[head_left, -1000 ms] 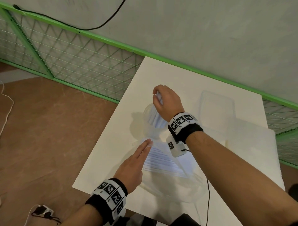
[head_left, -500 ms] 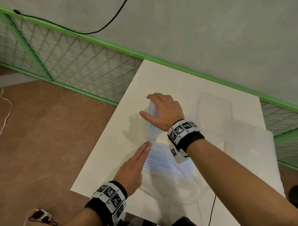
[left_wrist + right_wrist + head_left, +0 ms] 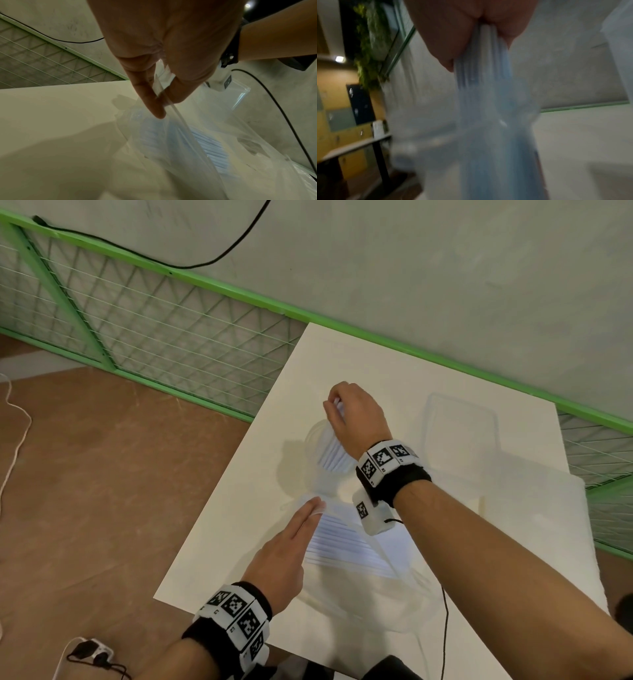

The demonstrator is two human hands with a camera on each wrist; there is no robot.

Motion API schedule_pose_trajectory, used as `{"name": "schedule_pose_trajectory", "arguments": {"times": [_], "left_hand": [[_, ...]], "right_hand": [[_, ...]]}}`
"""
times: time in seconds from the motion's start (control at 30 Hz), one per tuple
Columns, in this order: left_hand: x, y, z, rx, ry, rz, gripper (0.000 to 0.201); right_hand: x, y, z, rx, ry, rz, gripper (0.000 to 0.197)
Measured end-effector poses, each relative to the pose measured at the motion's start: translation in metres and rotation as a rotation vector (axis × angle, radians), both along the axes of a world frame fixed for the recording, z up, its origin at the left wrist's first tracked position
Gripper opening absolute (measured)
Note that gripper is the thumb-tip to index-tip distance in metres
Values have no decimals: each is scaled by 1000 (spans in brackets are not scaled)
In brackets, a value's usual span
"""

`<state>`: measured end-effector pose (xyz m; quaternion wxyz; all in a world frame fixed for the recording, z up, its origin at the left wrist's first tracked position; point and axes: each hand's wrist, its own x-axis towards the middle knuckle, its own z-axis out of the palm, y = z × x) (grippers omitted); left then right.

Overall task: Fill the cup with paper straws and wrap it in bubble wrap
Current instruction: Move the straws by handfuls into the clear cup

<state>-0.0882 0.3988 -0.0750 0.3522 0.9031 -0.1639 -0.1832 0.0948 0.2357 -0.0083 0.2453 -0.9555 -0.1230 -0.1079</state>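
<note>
Our right hand (image 3: 356,416) pinching a bundle of paper straws (image 3: 330,455) over the clear cup (image 3: 313,440), our left hand (image 3: 284,556) pinching the straw bag (image 3: 173,111) on the surface (image 3: 239,508)

My left hand (image 3: 164,44) hangs over the white bench (image 3: 56,121), thumb and forefinger pinching the raised edge of a clear plastic bag (image 3: 173,117) whose mouth gapes open below. Pale blue-white paper straws (image 3: 209,148) lie side by side inside the bag, near its far side. Beyond, a black cable (image 3: 281,112) trails across the bench on the right, and a green-framed wire mesh fence (image 3: 42,62) runs along the grey wall at left.
</note>
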Motion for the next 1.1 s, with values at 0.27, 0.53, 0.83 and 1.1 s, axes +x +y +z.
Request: {"name": "schedule_pose_trajectory", "arguments": {"times": [0.27,0.53,0.83,1.1], "left_hand": [[0,-2,-2,-2,2,3,105],[2,-11,4,64,61,45,96],[-1,-36,1,-28,37,-78,107],[2,-56,8,-33,-13,-122,106]], "right_hand": [[-12,-1,1,-457,49,-6,34],[-133,7,36,-157,142,259,24],[-214,-38,-99,-574,471,7,42],[-219,-53,-113,-601,390,-138,32]]}}
